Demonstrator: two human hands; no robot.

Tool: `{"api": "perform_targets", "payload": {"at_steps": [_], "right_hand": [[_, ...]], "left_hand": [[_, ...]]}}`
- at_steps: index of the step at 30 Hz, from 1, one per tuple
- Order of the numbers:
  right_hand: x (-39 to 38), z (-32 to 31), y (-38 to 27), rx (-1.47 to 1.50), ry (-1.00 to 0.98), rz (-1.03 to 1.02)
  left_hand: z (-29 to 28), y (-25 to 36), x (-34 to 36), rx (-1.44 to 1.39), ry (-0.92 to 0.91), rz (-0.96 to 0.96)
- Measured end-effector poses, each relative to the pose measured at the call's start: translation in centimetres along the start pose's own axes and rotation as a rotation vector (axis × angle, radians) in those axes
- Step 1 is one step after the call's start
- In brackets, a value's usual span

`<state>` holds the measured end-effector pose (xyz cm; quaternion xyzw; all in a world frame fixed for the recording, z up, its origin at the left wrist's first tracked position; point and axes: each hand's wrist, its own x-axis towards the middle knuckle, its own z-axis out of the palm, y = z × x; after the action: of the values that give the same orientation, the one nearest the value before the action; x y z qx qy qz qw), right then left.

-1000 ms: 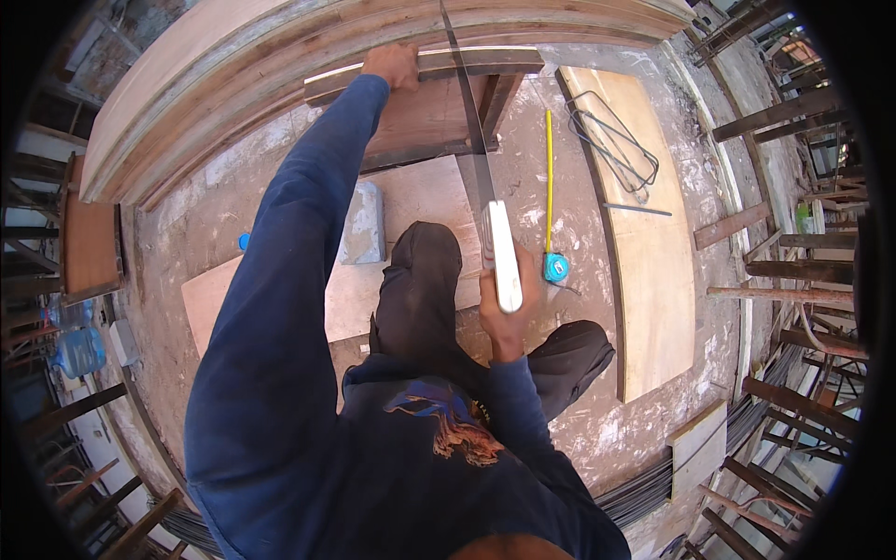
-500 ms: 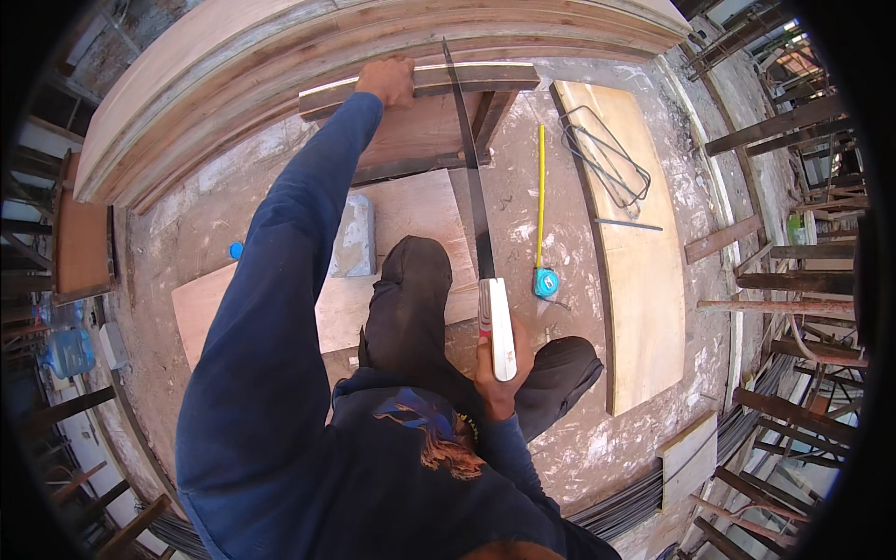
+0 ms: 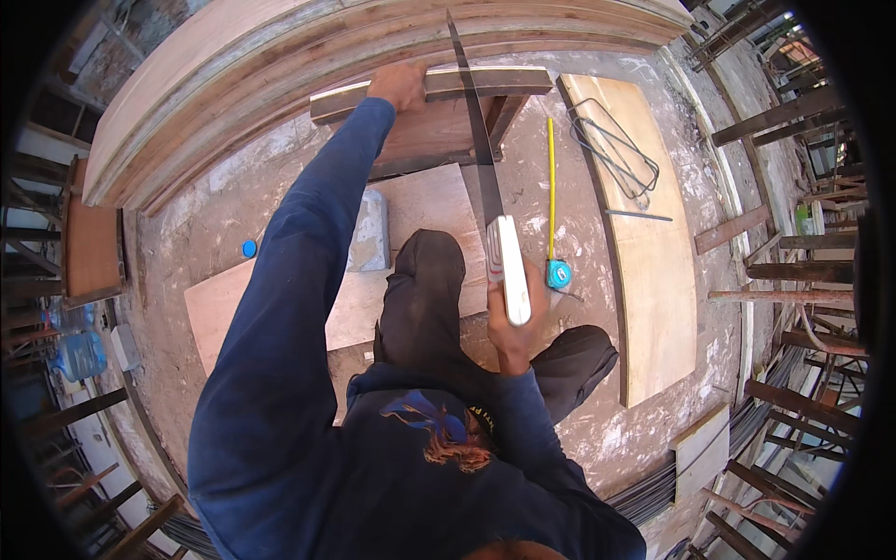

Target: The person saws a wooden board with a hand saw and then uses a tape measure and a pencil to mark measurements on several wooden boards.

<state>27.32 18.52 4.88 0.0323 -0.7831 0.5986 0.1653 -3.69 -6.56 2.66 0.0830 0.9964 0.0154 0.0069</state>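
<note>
My left hand (image 3: 399, 87) is closed over a dark wooden beam (image 3: 515, 85) that lies crosswise on a low wooden stand (image 3: 431, 133). To the right of that hand, the blade of a handsaw (image 3: 484, 173) crosses the beam, its tip reaching past the far side. My right hand (image 3: 516, 313) is wrapped round the saw's white handle, just above my bent knees. How deep the blade sits in the wood I cannot tell. A tape measure (image 3: 558, 273) with a blue case lies right of the saw, its yellow tape pulled out away from me.
Stacked wooden panels (image 3: 271, 89) rise behind the stand. On the right, a pale board (image 3: 653, 308) carries bent metal rods (image 3: 616, 154). A grey block (image 3: 371, 233) sits on a flat plywood sheet (image 3: 238, 313). A blue cap (image 3: 249, 248) lies on the floor at left.
My right hand has pushed the saw forward, away from my body, so more blade extends past the beam. My left hand keeps its hold on the beam. The whole view has shifted slightly.
</note>
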Motion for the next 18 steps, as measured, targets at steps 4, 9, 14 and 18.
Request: {"api": "perform_targets", "payload": {"at_steps": [4, 9, 14, 18], "right_hand": [[7.7, 4.8, 0.9, 0.066, 0.031, -0.054], [-2.7, -1.2, 0.6, -0.062, 0.008, 0.011], [2.6, 1.2, 1.1, -0.019, 0.013, 0.021], [6.4, 3.7, 1.9, 0.077, 0.009, 0.026]], "left_hand": [[-0.4, 0.0, -0.7, -0.041, 0.036, 0.005], [-0.9, -0.7, 1.7, -0.001, -0.008, -0.038], [0.6, -0.6, 0.2, -0.028, -0.006, 0.017], [-0.4, -0.5, 0.7, -0.027, 0.010, -0.004]]}}
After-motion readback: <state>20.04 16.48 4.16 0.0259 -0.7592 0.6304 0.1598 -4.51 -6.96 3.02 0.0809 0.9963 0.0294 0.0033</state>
